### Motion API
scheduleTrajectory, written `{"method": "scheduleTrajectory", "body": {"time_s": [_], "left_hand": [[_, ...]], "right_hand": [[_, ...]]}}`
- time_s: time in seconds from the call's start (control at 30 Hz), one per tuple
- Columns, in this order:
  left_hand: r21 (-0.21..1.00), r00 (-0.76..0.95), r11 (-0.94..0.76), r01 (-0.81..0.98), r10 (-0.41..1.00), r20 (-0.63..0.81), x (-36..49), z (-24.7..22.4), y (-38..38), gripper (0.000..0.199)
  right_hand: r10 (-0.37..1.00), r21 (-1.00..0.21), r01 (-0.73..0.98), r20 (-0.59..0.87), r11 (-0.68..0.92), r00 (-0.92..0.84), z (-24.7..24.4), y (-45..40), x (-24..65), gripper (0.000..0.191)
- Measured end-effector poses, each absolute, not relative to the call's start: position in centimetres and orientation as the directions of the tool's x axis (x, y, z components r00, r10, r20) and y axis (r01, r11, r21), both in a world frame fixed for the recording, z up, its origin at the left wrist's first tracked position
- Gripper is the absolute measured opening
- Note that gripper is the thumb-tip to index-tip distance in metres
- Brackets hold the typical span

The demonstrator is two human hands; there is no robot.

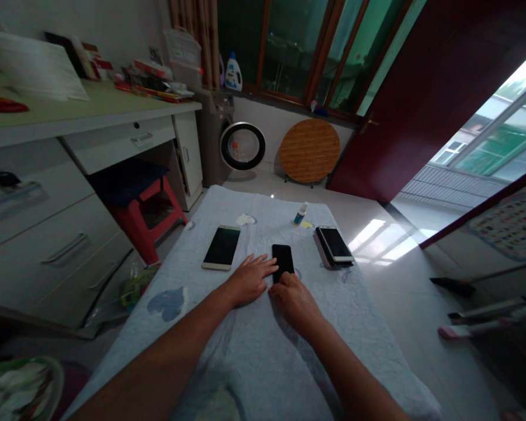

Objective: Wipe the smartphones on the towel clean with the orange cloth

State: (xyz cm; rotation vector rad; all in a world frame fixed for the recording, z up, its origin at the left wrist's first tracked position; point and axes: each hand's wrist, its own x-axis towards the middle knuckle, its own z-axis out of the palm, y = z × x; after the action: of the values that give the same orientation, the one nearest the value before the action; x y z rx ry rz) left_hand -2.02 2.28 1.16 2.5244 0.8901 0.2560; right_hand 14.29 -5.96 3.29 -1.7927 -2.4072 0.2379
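A black smartphone (283, 258) lies screen up on the cloth-covered table (254, 362). My left hand (251, 279) rests beside it with fingers stretched out, the fingertips reaching its left edge. Over the phone's lower end, my right hand (294, 298) is closed with curled fingers. What it holds, if anything, is hidden. To the left lies a larger phone or small tablet with a gold-white frame (222, 248). On the right, a white-framed phone (335, 244) sits on top of a stack of dark devices. A small spray bottle (301, 214) stands behind.
A red stool (146, 219) is left of the table, below a desk (92, 120) with papers and boxes. Further back are a washing machine with its round door (242, 146) open and a round wooden tabletop (310, 151) leaning on the wall. A dark red door (390, 99) stands right.
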Motion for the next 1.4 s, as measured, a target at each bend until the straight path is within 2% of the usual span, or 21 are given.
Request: {"method": "scheduleTrajectory", "body": {"time_s": [0.23, 0.47, 0.6, 1.0, 1.17, 1.4], "left_hand": [[0.481, 0.772, -0.689, 0.542, 0.634, 0.039, -2.0, 0.5, 2.6, 0.062], [0.442, 0.751, -0.695, 0.567, 0.656, 0.068, -1.5, -0.1, 2.5, 0.045], [0.448, 0.751, -0.692, 0.567, 0.658, 0.066, -1.5, 0.2, 2.3, 0.043], [0.459, 0.762, -0.703, 0.543, 0.643, 0.084, -1.8, 0.5, 2.2, 0.047], [0.451, 0.757, -0.705, 0.547, 0.647, 0.094, -1.6, 0.5, 2.2, 0.047], [0.431, 0.757, -0.71, 0.556, 0.647, 0.089, -1.3, 0.3, 2.4, 0.045]], "right_hand": [[0.993, -0.245, 0.964, -0.019, 0.105, -0.113, 4.1, -7.2, 16.2, 0.025], [0.975, -0.135, 0.968, -0.037, 0.211, -0.218, 3.2, -5.5, 14.0, 0.023], [0.974, -0.135, 0.966, -0.011, 0.222, -0.226, 3.0, -5.0, 13.2, 0.021], [1.0, -0.195, 0.981, 0.016, -0.004, 0.008, 3.5, -6.8, 17.2, 0.012], [1.0, -0.242, 0.97, -0.002, 0.01, -0.011, 3.7, -6.5, 16.9, 0.013], [0.986, -0.286, 0.944, 0.057, 0.164, -0.154, 3.2, -5.6, 14.6, 0.015]]}}
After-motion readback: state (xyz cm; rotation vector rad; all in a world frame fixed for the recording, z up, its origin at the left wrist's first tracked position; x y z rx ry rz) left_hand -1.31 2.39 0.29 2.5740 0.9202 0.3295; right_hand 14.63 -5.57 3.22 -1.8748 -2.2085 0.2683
